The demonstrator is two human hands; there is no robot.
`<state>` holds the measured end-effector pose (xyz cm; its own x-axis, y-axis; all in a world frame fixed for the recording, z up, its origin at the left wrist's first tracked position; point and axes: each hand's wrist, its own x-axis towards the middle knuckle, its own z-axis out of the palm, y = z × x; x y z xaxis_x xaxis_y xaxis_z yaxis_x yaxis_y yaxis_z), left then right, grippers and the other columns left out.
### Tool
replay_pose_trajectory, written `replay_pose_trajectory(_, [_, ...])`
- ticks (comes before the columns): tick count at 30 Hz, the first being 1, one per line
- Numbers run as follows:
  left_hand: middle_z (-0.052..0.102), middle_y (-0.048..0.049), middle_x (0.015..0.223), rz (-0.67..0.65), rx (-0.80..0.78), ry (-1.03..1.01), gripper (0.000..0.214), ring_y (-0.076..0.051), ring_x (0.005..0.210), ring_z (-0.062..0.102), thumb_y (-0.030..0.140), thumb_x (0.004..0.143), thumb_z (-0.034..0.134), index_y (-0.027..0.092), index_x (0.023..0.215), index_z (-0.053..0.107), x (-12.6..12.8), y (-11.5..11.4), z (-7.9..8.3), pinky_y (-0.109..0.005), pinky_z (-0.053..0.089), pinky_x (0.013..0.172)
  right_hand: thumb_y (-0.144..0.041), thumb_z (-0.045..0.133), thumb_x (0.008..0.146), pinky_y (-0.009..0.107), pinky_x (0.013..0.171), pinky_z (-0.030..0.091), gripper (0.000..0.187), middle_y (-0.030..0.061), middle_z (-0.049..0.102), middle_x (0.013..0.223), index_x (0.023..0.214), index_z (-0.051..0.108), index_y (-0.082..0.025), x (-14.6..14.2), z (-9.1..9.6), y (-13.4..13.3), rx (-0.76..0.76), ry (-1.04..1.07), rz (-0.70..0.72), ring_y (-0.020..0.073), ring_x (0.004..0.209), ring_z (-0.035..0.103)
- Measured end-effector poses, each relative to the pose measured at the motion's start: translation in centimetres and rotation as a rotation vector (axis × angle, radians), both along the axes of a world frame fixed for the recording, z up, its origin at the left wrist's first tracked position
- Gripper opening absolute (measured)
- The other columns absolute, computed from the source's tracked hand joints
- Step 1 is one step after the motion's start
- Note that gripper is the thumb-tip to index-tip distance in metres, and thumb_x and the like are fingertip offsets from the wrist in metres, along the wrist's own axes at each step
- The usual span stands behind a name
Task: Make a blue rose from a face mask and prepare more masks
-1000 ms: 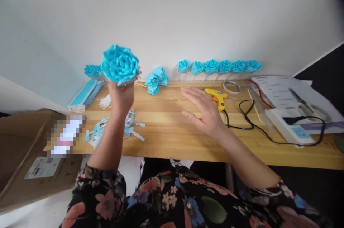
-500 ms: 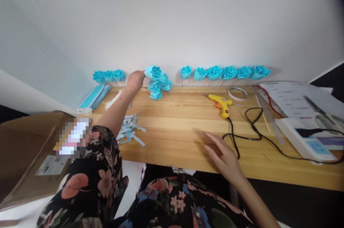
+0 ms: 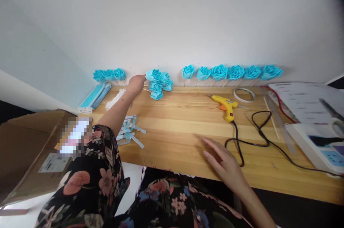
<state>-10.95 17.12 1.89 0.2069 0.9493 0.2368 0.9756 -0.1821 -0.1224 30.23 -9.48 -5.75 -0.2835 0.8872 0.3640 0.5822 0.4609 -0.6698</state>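
Observation:
My left hand (image 3: 137,84) reaches to the back of the table, fingers closed at the edge of a blue handmade flower (image 3: 153,75). That flower rests against a small pile of similar blue flowers (image 3: 156,94) whose thin sticks point left. Its own stem is hidden by my hand. Near the front edge, my right hand (image 3: 224,161) hovers over the wood with fingers apart and nothing in them. A yellow hot glue gun (image 3: 227,107) lies beyond it, its black cord trailing right.
Blue flowers (image 3: 235,72) lean on the wall in a row, with more flowers (image 3: 109,74) at left. Face masks (image 3: 94,98), white cords (image 3: 115,99) and cut strips (image 3: 131,131) lie left. Tape (image 3: 244,94), a power strip (image 3: 314,145) and scissors (image 3: 331,109) are at right. A cardboard box (image 3: 27,149) stands left.
My left hand has lowered the flower slightly onto the pile. My right hand stays low near the front edge, still spread. The view has shifted a little, moving right-side things outward.

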Motion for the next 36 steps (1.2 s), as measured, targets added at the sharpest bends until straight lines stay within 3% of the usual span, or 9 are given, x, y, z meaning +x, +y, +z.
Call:
replay_pose_trajectory(11, [0.076,-0.0166,0.113,-0.069,0.009,-0.178,0.037,-0.031,0.108,0.070,0.019,0.093,0.043,0.014,0.113,0.074,0.3,1.1,-0.9,-0.031,0.048,0.083,-0.030,0.057,0.098,0.039,0.096,0.061,0.033,0.0098,0.074,0.126,0.129,0.065,-0.022,0.0,0.3,0.0,0.029,-0.041,0.018,0.0240,0.113,0.073])
replay_pose_trajectory(18, [0.078,-0.0137,0.106,-0.063,-0.033,-0.261,0.032,-0.029,0.101,0.071,0.026,0.094,0.046,0.016,0.105,0.074,0.4,2.2,-1.3,-0.029,0.046,0.078,-0.030,0.058,0.098,0.039,0.096,0.061,0.030,0.0086,0.075,0.123,0.126,0.068,-0.024,0.0,0.2,0.0,0.020,-0.009,0.017,0.0236,0.110,0.074])
replay_pose_trajectory(26, [0.077,-0.0147,0.107,-0.053,-0.030,-0.261,0.032,-0.030,0.101,0.070,0.027,0.091,0.049,0.016,0.109,0.073,0.0,2.2,-1.4,-0.030,0.046,0.078,-0.029,0.059,0.098,0.039,0.096,0.061,0.029,0.0071,0.076,0.122,0.125,0.069,-0.025,0.0,0.3,0.1,0.017,0.000,0.015,0.0232,0.111,0.074])
replay_pose_trajectory(36, [0.077,-0.0188,0.104,-0.016,0.009,-0.282,0.032,-0.031,0.098,0.070,0.024,0.089,0.046,0.012,0.095,0.075,0.2,2.0,-1.8,-0.031,0.046,0.076,-0.028,0.060,0.097,0.036,0.093,0.062,0.027,0.0071,0.077,0.120,0.122,0.070,-0.024,-0.1,0.4,0.1,0.018,0.013,0.021,0.0218,0.108,0.074])
